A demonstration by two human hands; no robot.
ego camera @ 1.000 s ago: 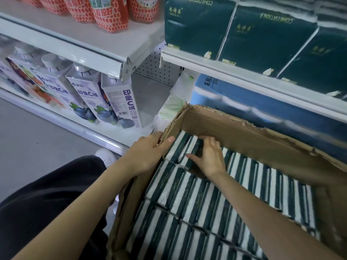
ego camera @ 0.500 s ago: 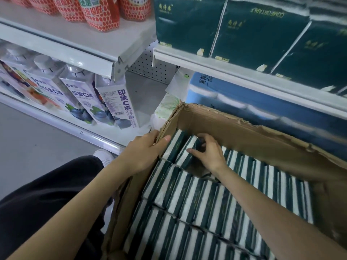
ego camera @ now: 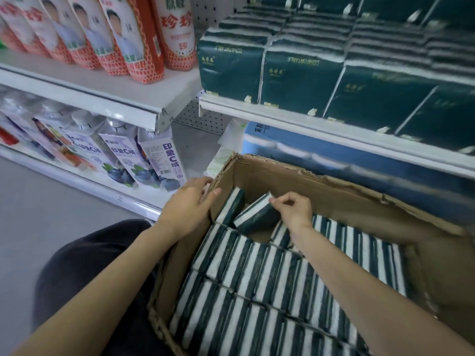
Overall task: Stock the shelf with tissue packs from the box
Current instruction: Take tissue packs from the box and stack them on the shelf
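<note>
An open cardboard box (ego camera: pixel 321 186) in front of me is packed with several dark green and white tissue packs standing on edge. My right hand (ego camera: pixel 293 210) pinches one tissue pack (ego camera: pixel 255 214) at its top corner; the pack is tilted and lifted partly out of its row, leaving a gap beside another upright pack (ego camera: pixel 234 205). My left hand (ego camera: pixel 187 205) grips the box's left wall near the far corner. The shelf (ego camera: pixel 334 129) above the box carries matching dark green tissue bundles (ego camera: pixel 298 75).
Blue-wrapped paper rolls (ego camera: pixel 308 152) fill the lower shelf behind the box. To the left stand white juice cartons (ego camera: pixel 164 160) on the bottom shelf and red-patterned bottles (ego camera: pixel 177 34) above. My dark-clothed knee (ego camera: pixel 84 268) is by the box; grey floor lies left.
My right hand has pulled one pack up and tilted it out of the row, opening a gap. The view has tipped up towards the shelves. My left hand stays on the box wall.
</note>
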